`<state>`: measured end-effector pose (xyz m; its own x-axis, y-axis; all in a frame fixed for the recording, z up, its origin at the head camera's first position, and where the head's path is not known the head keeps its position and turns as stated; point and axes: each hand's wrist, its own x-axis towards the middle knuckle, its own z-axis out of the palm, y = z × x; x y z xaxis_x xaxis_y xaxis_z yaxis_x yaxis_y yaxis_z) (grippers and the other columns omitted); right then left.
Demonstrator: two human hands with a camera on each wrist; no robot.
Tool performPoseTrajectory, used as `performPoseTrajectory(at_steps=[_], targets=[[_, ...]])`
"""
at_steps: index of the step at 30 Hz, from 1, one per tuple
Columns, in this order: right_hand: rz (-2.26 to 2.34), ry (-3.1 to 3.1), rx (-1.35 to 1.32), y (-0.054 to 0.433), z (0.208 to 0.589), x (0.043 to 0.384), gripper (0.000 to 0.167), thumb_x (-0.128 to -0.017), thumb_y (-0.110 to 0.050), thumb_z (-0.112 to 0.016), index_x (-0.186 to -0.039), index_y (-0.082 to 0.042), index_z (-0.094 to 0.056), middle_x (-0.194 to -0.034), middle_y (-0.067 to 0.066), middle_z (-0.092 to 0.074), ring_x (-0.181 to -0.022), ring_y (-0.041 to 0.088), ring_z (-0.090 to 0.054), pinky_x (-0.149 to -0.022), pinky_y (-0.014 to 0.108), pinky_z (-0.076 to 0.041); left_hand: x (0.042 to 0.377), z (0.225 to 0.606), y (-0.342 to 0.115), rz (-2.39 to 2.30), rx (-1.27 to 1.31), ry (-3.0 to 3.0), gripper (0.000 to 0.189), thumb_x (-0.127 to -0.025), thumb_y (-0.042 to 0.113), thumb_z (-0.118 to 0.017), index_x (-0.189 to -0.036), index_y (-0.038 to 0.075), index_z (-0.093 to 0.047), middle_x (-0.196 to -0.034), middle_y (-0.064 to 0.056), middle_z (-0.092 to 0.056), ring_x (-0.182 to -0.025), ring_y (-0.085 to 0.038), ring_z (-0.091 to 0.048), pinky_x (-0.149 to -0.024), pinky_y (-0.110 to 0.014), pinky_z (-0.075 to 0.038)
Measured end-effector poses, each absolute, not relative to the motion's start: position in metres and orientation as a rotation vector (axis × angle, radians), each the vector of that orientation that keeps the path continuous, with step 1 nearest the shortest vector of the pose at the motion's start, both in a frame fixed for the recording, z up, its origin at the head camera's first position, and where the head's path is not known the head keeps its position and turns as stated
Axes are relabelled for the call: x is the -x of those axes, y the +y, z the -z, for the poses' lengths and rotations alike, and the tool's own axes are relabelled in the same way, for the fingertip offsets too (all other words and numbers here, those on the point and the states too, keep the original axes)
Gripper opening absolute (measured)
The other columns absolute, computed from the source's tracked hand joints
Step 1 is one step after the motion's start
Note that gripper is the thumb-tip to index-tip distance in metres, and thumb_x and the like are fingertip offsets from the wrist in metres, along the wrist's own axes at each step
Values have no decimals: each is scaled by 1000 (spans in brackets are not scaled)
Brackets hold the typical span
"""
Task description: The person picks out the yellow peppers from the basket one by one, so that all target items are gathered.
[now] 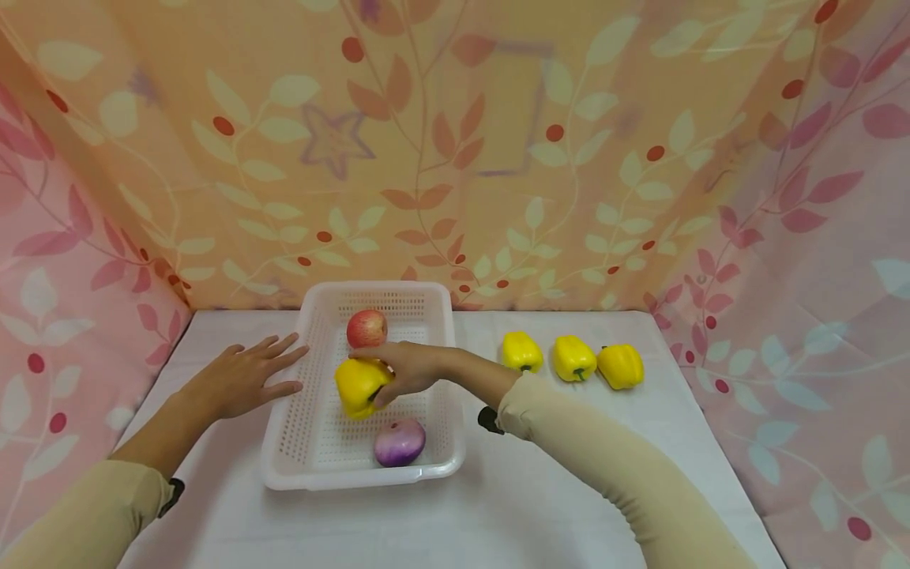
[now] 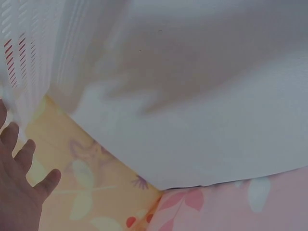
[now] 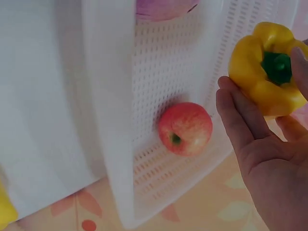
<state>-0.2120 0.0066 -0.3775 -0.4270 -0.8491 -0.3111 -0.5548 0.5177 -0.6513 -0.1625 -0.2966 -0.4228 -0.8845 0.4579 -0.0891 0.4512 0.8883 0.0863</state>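
Observation:
My right hand grips a yellow bell pepper over the white plastic basket. In the right wrist view the pepper's green stem faces the thumb, and the fingers curl round its side. A red apple lies in the back part of the basket, and a purple onion lies near its front wall. My left hand, fingers spread and straight, is at the basket's left rim with nothing in it. The left wrist view shows only part of that hand beside the basket's slotted wall.
Three more yellow bell peppers sit in a row on the white tablecloth right of the basket. Patterned cloth hangs behind the table and along both sides.

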Motion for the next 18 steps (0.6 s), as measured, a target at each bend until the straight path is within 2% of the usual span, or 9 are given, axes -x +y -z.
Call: performPoseTrajectory(at_steps=[8, 18], targets=[[762, 2137, 1098, 51, 363, 219, 77, -89, -14, -76, -155, -16, -35, -134, 3, -54, -114, 19, -53, -95, 25, -48, 163, 423, -298, -98, -708, 2948, 73, -96, 60, -52, -151, 15, -43, -157, -19, -36, -139, -47, -37, -102, -71, -35], [915, 2230, 985, 112, 356, 231, 81, -89, -12, -76, -156, -9, -31, -145, 8, -45, -120, 23, -52, -99, 31, -51, 162, 423, -297, -121, -704, 2950, 71, -96, 57, -54, -151, 13, -44, -156, -20, -37, -139, -47, -37, -103, -71, -35]])
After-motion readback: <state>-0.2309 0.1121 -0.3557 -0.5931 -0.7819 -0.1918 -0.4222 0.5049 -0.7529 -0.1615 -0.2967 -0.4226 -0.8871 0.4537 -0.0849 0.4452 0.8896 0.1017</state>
